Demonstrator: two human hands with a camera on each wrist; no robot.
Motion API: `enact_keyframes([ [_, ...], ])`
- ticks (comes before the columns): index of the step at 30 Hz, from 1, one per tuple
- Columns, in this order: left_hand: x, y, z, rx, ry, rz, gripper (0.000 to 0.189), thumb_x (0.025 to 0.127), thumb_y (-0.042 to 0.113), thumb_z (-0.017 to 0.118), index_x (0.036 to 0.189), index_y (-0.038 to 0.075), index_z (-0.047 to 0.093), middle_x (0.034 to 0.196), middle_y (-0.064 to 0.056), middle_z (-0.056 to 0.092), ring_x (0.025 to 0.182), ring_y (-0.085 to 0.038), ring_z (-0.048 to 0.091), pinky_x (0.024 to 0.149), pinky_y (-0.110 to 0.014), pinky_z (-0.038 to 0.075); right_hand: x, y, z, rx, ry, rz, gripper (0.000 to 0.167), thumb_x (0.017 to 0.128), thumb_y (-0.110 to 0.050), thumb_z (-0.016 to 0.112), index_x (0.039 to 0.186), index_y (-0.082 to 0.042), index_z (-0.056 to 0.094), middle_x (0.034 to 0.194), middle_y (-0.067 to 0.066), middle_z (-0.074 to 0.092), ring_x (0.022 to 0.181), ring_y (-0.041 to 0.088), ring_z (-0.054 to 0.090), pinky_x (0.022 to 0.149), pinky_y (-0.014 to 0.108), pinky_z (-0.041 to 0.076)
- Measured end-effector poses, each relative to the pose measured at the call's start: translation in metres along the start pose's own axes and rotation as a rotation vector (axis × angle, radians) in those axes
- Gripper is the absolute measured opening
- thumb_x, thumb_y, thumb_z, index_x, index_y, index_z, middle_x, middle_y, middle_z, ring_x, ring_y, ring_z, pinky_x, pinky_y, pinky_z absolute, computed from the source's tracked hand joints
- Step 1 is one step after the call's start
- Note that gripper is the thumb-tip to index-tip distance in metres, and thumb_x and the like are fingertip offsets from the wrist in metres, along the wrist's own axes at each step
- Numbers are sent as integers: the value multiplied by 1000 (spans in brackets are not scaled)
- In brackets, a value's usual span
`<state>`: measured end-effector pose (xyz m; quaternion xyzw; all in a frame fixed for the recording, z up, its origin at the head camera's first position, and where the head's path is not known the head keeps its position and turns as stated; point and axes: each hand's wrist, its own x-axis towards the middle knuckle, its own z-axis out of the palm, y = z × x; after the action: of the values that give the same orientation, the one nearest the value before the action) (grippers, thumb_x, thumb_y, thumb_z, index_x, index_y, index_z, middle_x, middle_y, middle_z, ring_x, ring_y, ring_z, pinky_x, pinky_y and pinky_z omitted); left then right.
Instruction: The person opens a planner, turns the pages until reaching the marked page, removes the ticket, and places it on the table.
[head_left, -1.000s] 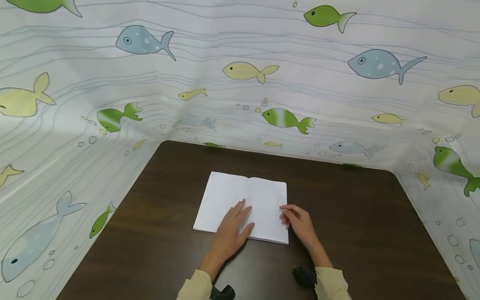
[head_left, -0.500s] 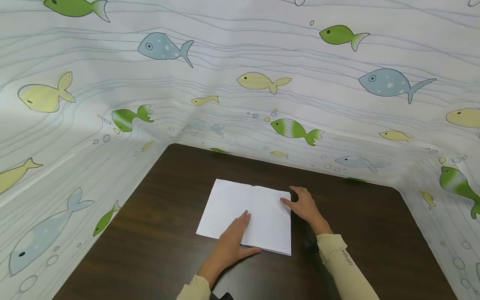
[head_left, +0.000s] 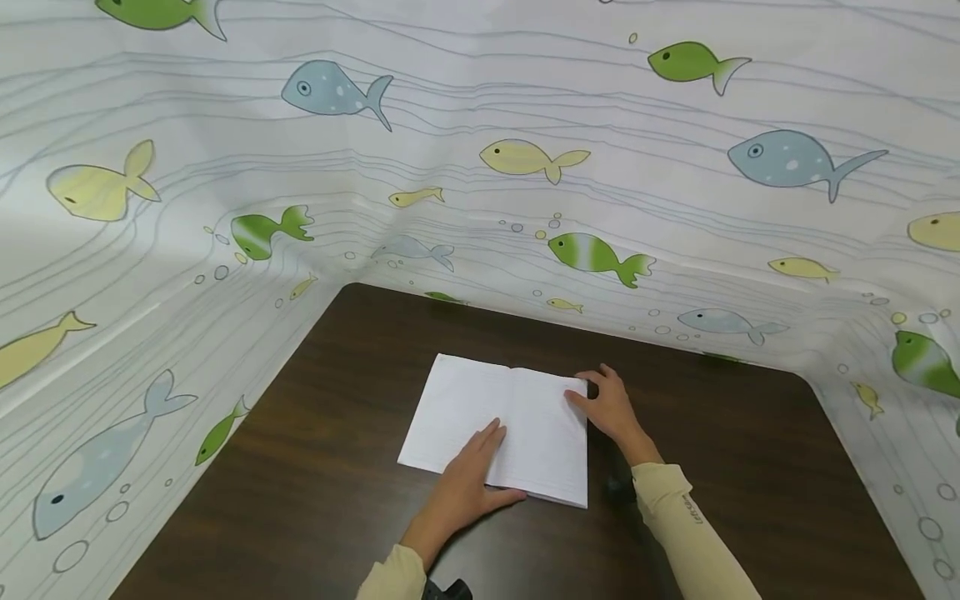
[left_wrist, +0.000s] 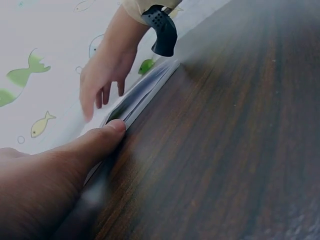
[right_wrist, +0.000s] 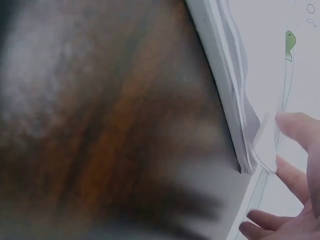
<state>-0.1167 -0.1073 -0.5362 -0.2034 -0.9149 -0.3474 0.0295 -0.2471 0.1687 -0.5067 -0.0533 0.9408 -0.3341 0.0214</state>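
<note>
An open notebook (head_left: pixel 540 442) with white lined pages lies on the dark wooden table. My left hand (head_left: pixel 463 487) rests across its lower middle near the fold, fingers straight, with the thumb along the near edge. In the left wrist view, that thumb (left_wrist: pixel 107 134) touches the edge of the pages. At the notebook's far right corner is my right hand (head_left: pixel 611 407), thumb over the page and index finger at the corner. The right wrist view shows a slightly raised page corner (right_wrist: pixel 266 147) between the parted thumb and index finger; the other fingers are spread.
The brown table (head_left: pixel 300 450) surrounds the notebook. White fabric (head_left: pixel 450 108) printed with fish stands around the far side and both sides. A black wrist device (head_left: pixel 448 590) sits below the left hand, and another (left_wrist: pixel 162 32) is on the right wrist.
My right hand has moved from the middle of the notebook's right edge up to its far corner, its thumb and fingers spreading. The left hand stays on the pages. The head view has shifted slightly.
</note>
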Motion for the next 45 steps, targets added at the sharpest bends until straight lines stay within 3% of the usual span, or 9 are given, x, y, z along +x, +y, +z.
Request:
enact_keyframes([
  [9, 3, 1, -7, -5, 27, 3, 98, 81, 50, 87, 155, 2, 43, 161, -14, 42, 144, -36, 46, 114, -49, 43, 2, -6, -3, -42, -29, -3, 60, 98, -34, 71, 143, 3, 57, 159, 40, 26, 147, 60, 23, 114, 74, 26],
  [16, 0, 4, -5, -27, 13, 10, 98, 84, 54, 83, 155, 1, 42, 161, -15, 42, 145, -31, 44, 114, -47, 43, 2, -5, 0, -137, -70, -10, 61, 100, -44, 65, 143, -2, 60, 158, 40, 28, 150, 58, 18, 115, 78, 12],
  [22, 0, 4, -3, -59, -9, -14, 102, 85, 62, 77, 157, 1, 38, 163, -15, 38, 149, -29, 40, 115, -48, 41, 6, -12, 4, -113, -91, -11, 63, 98, -52, 63, 140, -5, 63, 160, 38, 28, 152, 55, 14, 116, 78, 8],
  [27, 1, 4, -2, -63, -37, -30, 104, 86, 65, 75, 159, 2, 36, 165, -14, 36, 150, -28, 39, 116, -47, 41, 9, -14, 6, -88, -59, -36, 58, 96, -49, 67, 134, -4, 67, 159, 38, 29, 152, 56, 14, 115, 79, 9],
  [35, 2, 5, -4, -40, -1, -19, 101, 85, 61, 79, 156, 1, 40, 162, -15, 40, 147, -29, 42, 114, -47, 43, 11, -16, 5, -49, -11, -81, 49, 94, -40, 74, 128, -4, 71, 158, 38, 30, 152, 56, 15, 115, 79, 8],
  [39, 3, 6, -5, -32, -18, -26, 101, 85, 61, 79, 157, 2, 40, 163, -15, 39, 148, -29, 42, 115, -46, 42, 9, -16, 2, -30, 40, -80, 43, 94, -32, 76, 121, 1, 72, 155, 38, 36, 149, 56, 23, 117, 76, 12],
  [45, 3, 7, -4, -56, -37, -55, 102, 87, 65, 74, 158, 1, 38, 164, -15, 37, 150, -29, 38, 117, -48, 39, -1, -13, -3, 28, 80, -72, 52, 99, -26, 71, 129, 15, 63, 146, 34, 51, 138, 52, 44, 114, 65, 34],
])
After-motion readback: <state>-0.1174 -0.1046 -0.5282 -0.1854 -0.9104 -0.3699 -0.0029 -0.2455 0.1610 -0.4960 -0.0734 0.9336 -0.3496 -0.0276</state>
